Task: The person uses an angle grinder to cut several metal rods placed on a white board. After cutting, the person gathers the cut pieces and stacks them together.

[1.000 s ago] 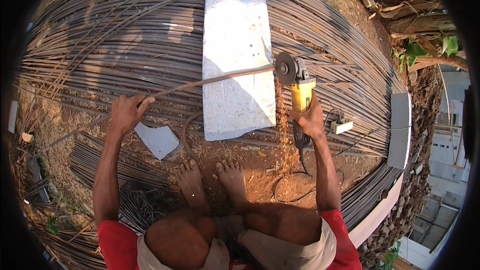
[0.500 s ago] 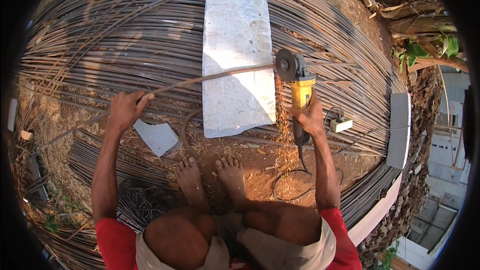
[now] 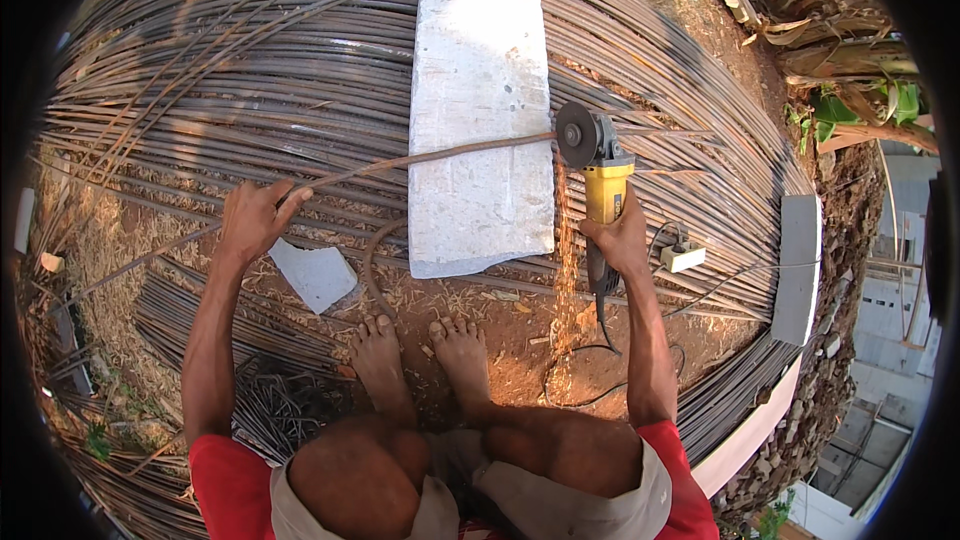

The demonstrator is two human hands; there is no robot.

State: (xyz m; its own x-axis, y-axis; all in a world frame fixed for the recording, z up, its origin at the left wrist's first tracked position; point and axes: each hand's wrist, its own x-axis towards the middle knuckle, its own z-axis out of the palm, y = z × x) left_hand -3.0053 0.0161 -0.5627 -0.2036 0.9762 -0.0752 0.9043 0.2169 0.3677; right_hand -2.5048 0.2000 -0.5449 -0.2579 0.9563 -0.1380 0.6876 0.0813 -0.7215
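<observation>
With my left hand (image 3: 252, 221) I grip a brown steel rebar (image 3: 447, 152), fingers wrapped round it. The rod crosses a pale flat slab (image 3: 478, 205) and its end sticks out just past the slab's right edge. There it meets the dark disc of a yellow angle grinder (image 3: 606, 190), held upright by its body in my right hand (image 3: 620, 237). Orange sparks (image 3: 563, 290) stream down from the contact point toward the soil near my feet. The underside of my right-hand grip is partly hidden.
Long rebars (image 3: 240, 90) lie in a wide layer under and around the slab. A pale extension socket (image 3: 683, 258) and a looping cord (image 3: 600, 340) lie right of the grinder. Left of my feet are a broken slab piece (image 3: 315, 275) and dark bent rods (image 3: 275, 405).
The view has shifted slightly, and the slab appears a little lower and to the right. Both hands keep their holds. The sparks now fall in a narrower stream.
</observation>
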